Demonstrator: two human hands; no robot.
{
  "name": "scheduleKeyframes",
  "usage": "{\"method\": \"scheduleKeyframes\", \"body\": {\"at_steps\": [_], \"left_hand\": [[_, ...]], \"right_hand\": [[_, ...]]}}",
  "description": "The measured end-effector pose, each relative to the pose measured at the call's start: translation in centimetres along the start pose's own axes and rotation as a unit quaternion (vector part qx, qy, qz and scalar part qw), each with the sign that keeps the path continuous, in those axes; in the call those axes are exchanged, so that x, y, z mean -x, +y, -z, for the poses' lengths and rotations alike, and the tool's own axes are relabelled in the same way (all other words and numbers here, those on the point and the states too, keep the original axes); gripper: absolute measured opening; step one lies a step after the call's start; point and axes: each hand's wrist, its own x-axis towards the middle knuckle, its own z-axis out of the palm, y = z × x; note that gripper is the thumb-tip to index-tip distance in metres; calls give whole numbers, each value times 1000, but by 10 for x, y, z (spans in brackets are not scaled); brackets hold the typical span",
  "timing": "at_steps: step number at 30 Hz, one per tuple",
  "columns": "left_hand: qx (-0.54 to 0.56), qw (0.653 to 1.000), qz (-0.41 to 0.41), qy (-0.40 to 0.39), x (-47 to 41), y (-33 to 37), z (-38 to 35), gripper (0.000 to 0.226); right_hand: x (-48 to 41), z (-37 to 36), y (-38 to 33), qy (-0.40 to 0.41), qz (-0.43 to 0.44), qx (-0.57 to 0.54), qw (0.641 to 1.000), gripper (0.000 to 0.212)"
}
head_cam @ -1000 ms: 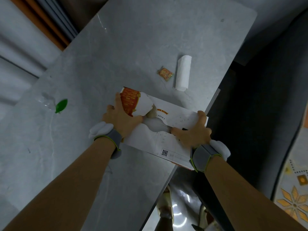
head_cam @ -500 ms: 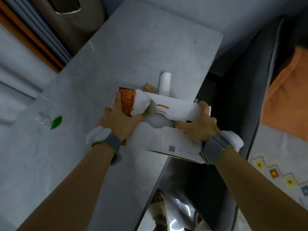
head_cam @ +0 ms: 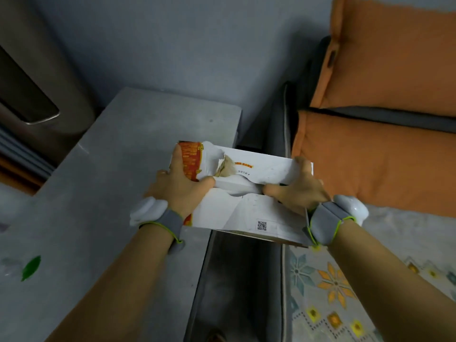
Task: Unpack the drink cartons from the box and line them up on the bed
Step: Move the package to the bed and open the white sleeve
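Gripping the box (head_cam: 246, 211) with my left hand (head_cam: 183, 187) and right hand (head_cam: 299, 187) beside the tabletop (head_cam: 118, 169); its contents stay hidden.

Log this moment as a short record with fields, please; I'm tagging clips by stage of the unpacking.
box: white carton box with torn top, orange print at its left end, held across the gap between table and bed
left hand: grips the box's left end
right hand: grips the box's right end
table: grey top, a green leaf-shaped bit near its left edge
bed: patterned cover, orange pillows behind
cartons on bed: none visible
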Motion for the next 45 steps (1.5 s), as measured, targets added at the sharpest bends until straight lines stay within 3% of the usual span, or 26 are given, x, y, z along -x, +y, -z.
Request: {"method": "scheduleKeyframes", "body": {"at_steps": [10,13,21,33,37,45], "left_hand": [[26,996,-71,-45,63,131,-78,95],[61,993,-66,-77,91,172,-116,96],[-10,997,-3,-81,164,248,-236,94],[-32,988,74,-132,200,245,-321,95],[-42,987,77,-138,197,232,-335,95],[-66,982,77,-156,186,207,-364,97]], "right_hand": [[-35,121,115,-3,-39,-32,999,99],[-51,158,165,-5,-45,-28,999,98],[-103,229,284,-19,-52,51,997,93],[-135,203,374,-55,-50,43,996,91],[-144,179,392,-101,-79,33,991,94],[-159,145,415,-103,-100,19,989,97]]}}
